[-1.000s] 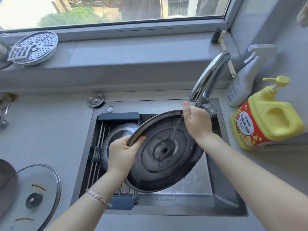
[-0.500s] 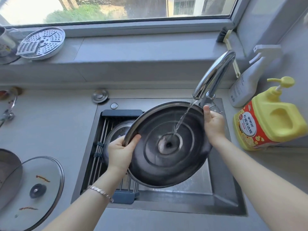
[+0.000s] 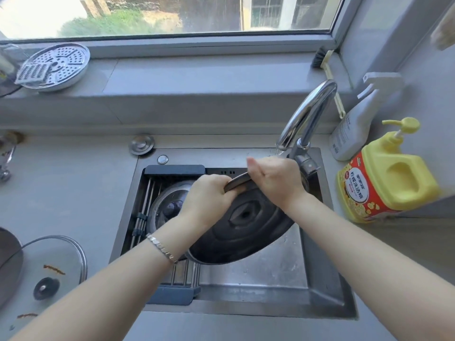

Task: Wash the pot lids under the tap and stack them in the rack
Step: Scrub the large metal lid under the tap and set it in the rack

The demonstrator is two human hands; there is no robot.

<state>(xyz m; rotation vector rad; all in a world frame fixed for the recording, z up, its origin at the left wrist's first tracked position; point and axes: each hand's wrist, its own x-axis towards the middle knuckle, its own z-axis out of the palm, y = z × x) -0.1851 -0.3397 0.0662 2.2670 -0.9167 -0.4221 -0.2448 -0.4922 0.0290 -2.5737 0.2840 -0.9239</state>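
A big dark metal pot lid (image 3: 243, 227) is tilted over the sink (image 3: 320, 286), underside towards me, its far rim up under the tap (image 3: 305, 116). My left hand (image 3: 209, 198) grips that far rim from the left. My right hand (image 3: 275, 178) is closed on the same rim just to the right, directly below the spout where water comes out. A second steel lid (image 3: 167, 205) lies on the roll-up rack (image 3: 145, 212) across the sink's left part, half hidden by my left hand. A dirty glass lid (image 3: 54, 267) rests on the counter at the left.
A yellow dish-soap bottle (image 3: 386, 173) and a white spray bottle (image 3: 354, 124) stand right of the sink. A perforated steamer plate (image 3: 56, 65) and a brush (image 3: 325, 60) lie on the window sill. A dark pan edge (image 3: 7, 264) shows at far left.
The lid has tipped from facing me to steeply tilted, far rim raised. Both hands slid along the rim to its top and now sit close together under the spout.
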